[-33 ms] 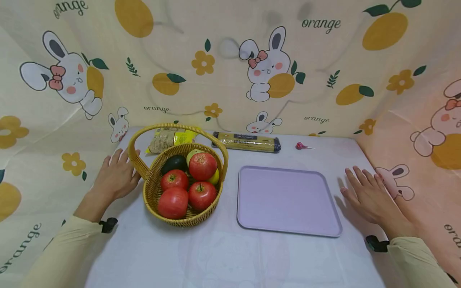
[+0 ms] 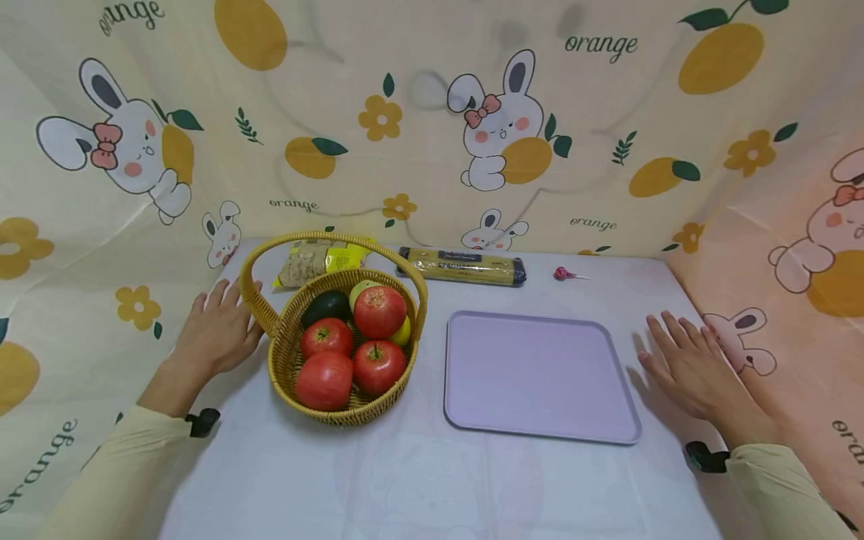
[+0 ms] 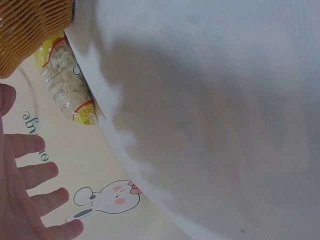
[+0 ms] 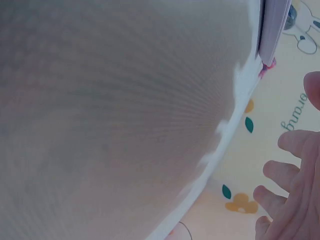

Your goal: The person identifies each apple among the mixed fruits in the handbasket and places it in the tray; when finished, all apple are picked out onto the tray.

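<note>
Behind everything hangs a big bunny cloth [image 2: 418, 176]. In front of it is my white desk [image 2: 418, 480]. The biggest thing on it is the round basket [image 2: 337, 415], on the left, with its tall handle [image 2: 331, 236] up. Next is the flat purple tray [image 2: 540, 379], to the right of the basket, with nothing on it.

My left grip [image 2: 219, 330] is just left of the basket, fingers straight and spread, holding nothing. I can't tell if my thumb touches the basket. If I swing this grip right too fast, I could bump the handle and tip it all. My right grip [image 2: 691, 371] is spread and holds nothing too, just right of the tray. A careless push left could slide the tray.

At the far side lie a long spaghetti pack [image 2: 466, 267] and, left of it, a clear and yellow bag [image 2: 310, 262] partly behind the basket. Reaching for that bag, I might catch my sleeve on the handle.

In the basket sit four red apples [image 2: 325, 381]. The far right one sits high, so a jolt could roll it out. A smaller dark green fruit [image 2: 327, 308] is far left in there. Smallest is the lollipop [image 2: 562, 274], beyond the tray; a nudge might roll it.
</note>
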### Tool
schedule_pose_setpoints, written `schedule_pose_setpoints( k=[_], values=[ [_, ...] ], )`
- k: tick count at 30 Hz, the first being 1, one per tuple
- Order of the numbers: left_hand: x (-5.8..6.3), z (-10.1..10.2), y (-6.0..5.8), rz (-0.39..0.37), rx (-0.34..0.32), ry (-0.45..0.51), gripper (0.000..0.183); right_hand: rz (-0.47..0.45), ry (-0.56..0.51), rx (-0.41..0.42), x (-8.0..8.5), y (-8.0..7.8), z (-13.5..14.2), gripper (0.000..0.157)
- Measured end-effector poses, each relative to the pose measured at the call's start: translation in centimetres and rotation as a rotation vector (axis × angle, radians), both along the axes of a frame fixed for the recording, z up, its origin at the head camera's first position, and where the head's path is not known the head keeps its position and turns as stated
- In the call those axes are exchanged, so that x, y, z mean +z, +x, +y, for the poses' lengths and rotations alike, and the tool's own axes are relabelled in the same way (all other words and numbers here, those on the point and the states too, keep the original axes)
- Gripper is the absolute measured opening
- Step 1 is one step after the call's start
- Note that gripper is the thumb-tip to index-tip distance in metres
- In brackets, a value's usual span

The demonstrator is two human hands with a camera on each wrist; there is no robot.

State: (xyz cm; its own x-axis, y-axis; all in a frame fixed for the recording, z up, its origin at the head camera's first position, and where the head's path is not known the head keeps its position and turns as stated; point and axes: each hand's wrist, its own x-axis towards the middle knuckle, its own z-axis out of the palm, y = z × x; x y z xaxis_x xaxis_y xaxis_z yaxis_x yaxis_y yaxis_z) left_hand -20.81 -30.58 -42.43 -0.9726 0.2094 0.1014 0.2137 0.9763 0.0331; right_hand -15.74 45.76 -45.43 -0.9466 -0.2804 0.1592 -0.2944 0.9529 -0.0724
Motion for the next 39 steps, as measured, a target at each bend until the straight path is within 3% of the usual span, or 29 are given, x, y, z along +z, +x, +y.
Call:
schedule_pose_setpoints(
  k=[10, 14, 16, 20, 23, 27, 30, 34, 39],
  values=[
    [-0.5, -0.6, -0.1, -0.014, -0.025, 0.036, 0.070, -0.014, -0.053, -0.009, 0.1, 0.7, 0.2, 0.072],
    [-1.1, -1.8, 0.1, 0.013, -0.104, 0.211, 0.071, -0.027, -0.161, 0.007, 0.2, 1.1, 0.5, 0.070],
    [-1.0, -2.4, 0.5, -0.015, -0.107, 0.325, 0.074, -0.026, -0.229, 0.018, 0.4, 1.4, 0.6, 0.069],
    [0.1, -3.3, 2.4, -0.079, -0.030, 0.490, 0.078, -0.010, -0.291, 0.019, 1.4, 2.1, 0.7, 0.068],
    [0.9, -3.8, 4.4, -0.028, -0.008, 0.582, 0.074, -0.002, -0.305, 0.007, 2.3, 2.8, 0.6, 0.066],
    [1.6, -4.2, 7.2, 0.075, -0.053, 0.766, 0.065, -0.009, -0.368, 0.012, 3.2, 3.7, 0.2, 0.063],
    [2.4, -3.9, 8.9, 0.088, -0.100, 0.896, 0.060, -0.018, -0.416, 0.018, 3.6, 4.1, 0.1, 0.062],
    [3.7, -2.5, 10.4, 0.020, -0.169, 1.036, 0.056, -0.032, -0.445, 0.015, 4.0, 4.2, 0.1, 0.059],
    [5.0, 0.3, 10.5, -0.083, -0.254, 1.125, 0.058, -0.050, -0.429, 0.001, 4.3, 3.8, -0.4, 0.053]
  ],
)
